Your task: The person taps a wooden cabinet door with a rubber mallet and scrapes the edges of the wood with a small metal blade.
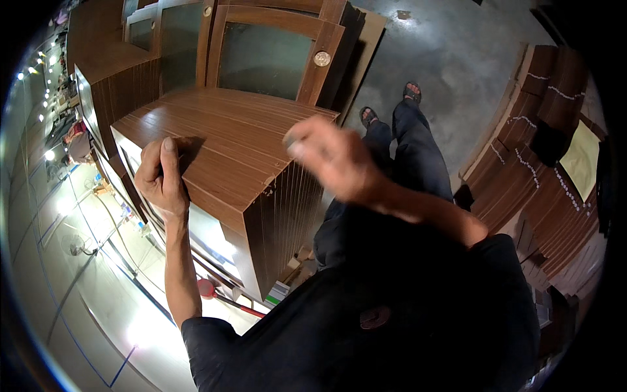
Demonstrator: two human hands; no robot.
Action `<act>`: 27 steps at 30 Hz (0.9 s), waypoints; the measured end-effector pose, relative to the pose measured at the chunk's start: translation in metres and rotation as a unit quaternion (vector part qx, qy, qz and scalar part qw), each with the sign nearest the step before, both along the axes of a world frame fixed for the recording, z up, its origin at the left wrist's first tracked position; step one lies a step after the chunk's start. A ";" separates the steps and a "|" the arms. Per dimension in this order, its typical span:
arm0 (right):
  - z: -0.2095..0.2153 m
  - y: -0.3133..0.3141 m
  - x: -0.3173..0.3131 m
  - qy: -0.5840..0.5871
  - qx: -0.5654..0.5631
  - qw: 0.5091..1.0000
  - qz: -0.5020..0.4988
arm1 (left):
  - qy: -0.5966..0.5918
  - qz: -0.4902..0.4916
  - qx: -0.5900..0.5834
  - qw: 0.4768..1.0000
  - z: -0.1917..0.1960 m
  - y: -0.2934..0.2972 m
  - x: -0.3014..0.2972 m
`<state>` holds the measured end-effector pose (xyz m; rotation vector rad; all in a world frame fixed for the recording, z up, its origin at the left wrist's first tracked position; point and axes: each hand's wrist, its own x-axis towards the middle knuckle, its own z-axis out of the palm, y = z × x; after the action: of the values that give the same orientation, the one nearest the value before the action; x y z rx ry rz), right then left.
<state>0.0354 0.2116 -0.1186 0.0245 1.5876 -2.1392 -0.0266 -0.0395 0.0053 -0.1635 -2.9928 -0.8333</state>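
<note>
A tall stack of brown wood-grain panels stands in front of me, its layered edges facing my legs. Over the left edge of the stack, my left hand is raised in a fist, thumb pressed along the curled fingers; whatever may be inside is hidden. My right hand is above the stack's near right corner, blurred by motion. Its fingers are curled in with thumb and forefinger close together, and I cannot make out anything between them.
Beyond the stack lean brown framed doors with dark glass, one bearing a round silver piece. More brown boards with a pale yellow sheet lie at right. Grey floor runs between. A red-handled tool lies low left.
</note>
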 end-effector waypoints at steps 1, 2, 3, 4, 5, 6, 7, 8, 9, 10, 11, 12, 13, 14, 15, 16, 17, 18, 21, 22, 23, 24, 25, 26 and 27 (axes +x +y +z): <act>0.007 -0.010 0.005 0.066 -0.037 0.997 -0.022 | -0.010 -0.006 -0.002 1.000 0.000 -0.001 -0.001; 0.007 -0.016 0.008 0.131 -0.073 0.988 -0.043 | -0.008 -0.006 -0.001 1.000 0.001 0.001 -0.002; 0.004 -0.015 0.008 0.111 -0.069 0.991 -0.040 | -0.003 -0.001 -0.002 1.000 0.002 0.002 0.000; -0.001 -0.013 0.007 0.090 -0.064 0.993 -0.037 | 0.001 0.003 -0.003 1.000 0.002 0.003 0.000; -0.009 -0.011 0.005 0.069 -0.060 0.995 -0.035 | -0.005 -0.002 -0.009 1.000 0.001 -0.001 -0.001; -0.036 -0.015 0.008 0.035 0.006 0.999 -0.033 | -0.006 0.002 -0.011 1.000 0.001 0.000 0.001; -0.080 -0.027 0.014 0.115 0.094 0.980 -0.133 | -0.008 0.002 -0.014 1.000 0.003 0.004 0.001; -0.129 -0.023 0.020 0.119 0.147 0.975 -0.113 | -0.007 0.003 -0.015 1.000 0.003 0.006 -0.001; -0.167 -0.012 0.026 0.121 0.129 0.974 -0.141 | -0.013 -0.004 -0.026 1.000 0.005 0.006 -0.001; -0.204 -0.009 0.039 0.030 0.190 0.973 -0.131 | -0.022 0.001 -0.012 1.000 0.005 0.009 -0.002; -0.214 -0.004 0.044 -0.008 0.231 0.966 -0.115 | -0.029 0.013 0.001 0.999 0.005 0.010 0.000; -0.209 -0.003 0.044 0.005 0.222 0.962 -0.158 | -0.038 0.027 0.014 0.999 0.006 0.011 0.003; -0.202 -0.004 0.044 0.018 0.213 0.956 -0.200 | -0.031 0.000 0.005 1.000 0.007 0.008 0.002; -0.197 -0.002 0.044 0.031 0.204 0.948 -0.242 | -0.031 0.000 0.004 1.000 0.005 0.007 0.003; -0.192 0.006 0.035 -0.039 0.133 0.970 -0.199 | -0.026 -0.003 0.002 1.000 0.005 0.008 0.000; -0.194 0.006 0.035 -0.078 0.083 0.977 -0.179 | -0.021 -0.005 0.000 1.000 0.005 0.010 -0.003; -0.197 0.004 0.037 -0.116 0.032 0.980 -0.158 | -0.024 0.000 -0.002 1.000 0.005 0.012 -0.001; -0.191 0.003 0.036 -0.155 -0.019 0.978 -0.136 | -0.024 0.000 -0.002 1.000 0.005 0.011 0.000; -0.173 0.007 0.028 -0.118 -0.012 0.987 -0.106 | -0.021 0.001 -0.009 1.000 0.004 0.009 0.000; -0.167 0.008 0.025 -0.108 -0.003 0.989 -0.097 | -0.018 0.000 -0.015 1.000 0.004 0.008 -0.001; -0.164 0.009 0.023 -0.105 -0.013 0.992 -0.072 | -0.016 -0.001 -0.021 1.000 0.004 0.008 -0.001; -0.166 0.007 0.023 -0.098 -0.004 0.993 -0.072 | -0.020 0.004 -0.016 1.000 0.004 0.009 -0.001; -0.169 0.005 0.025 -0.092 0.004 0.993 -0.073 | -0.023 0.008 -0.012 1.000 0.005 0.010 -0.001; -0.172 0.003 0.026 -0.085 0.012 0.994 -0.073 | -0.027 0.013 -0.007 1.000 0.005 0.012 -0.001; -0.170 0.004 0.024 -0.069 0.040 0.995 -0.067 | -0.026 0.013 -0.008 1.000 0.005 0.011 -0.001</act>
<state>0.0597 0.2157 -0.2885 0.3058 1.6294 -2.1212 -0.0275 -0.0282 0.0105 -0.1059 -3.0441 -0.8229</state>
